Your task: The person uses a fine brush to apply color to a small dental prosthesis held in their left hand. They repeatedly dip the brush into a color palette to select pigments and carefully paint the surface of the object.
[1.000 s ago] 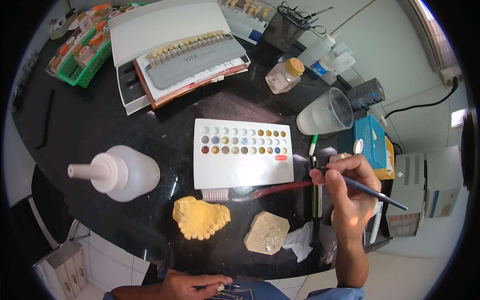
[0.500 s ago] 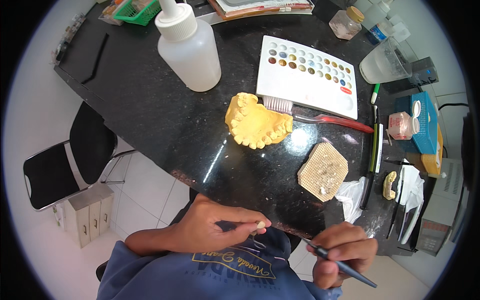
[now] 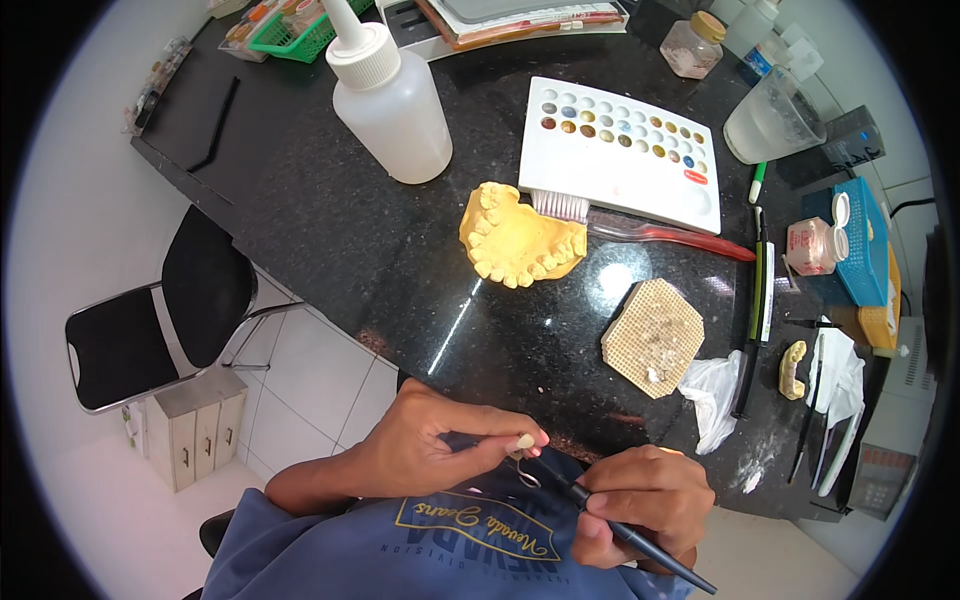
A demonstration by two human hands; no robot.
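Between the thumb and fingertips of my left hand [image 3: 430, 440] is a small cream-coloured, tooth-like piece [image 3: 524, 441], probably a dental crown. Just below it shows a thin metal loop [image 3: 528, 480]; whether they are joined I cannot tell. My right hand [image 3: 650, 495] grips a dark, pen-shaped tool [image 3: 640, 543], its narrow tip pointing at the tooth-like piece, close to my left fingertips. Contact between the two is too small to make out. Both hands are over my lap, in front of the table edge. Beyond them lies a yellow plaster dental cast [image 3: 525, 245].
A beige honeycomb firing tray [image 3: 650, 340] lies near the edge beside crumpled white tissue [image 3: 712, 400]. Farther back are a white paint palette [image 3: 600, 175], a red-handled toothbrush [image 3: 690, 240] and a white squeeze bottle [image 3: 395, 120]. Brushes, a glass [image 3: 770, 120] and jars line the right.
My right hand has moved left, bringing the tool's tip up to the tooth-like piece. My left hand still pinches it. The view has shifted slightly.
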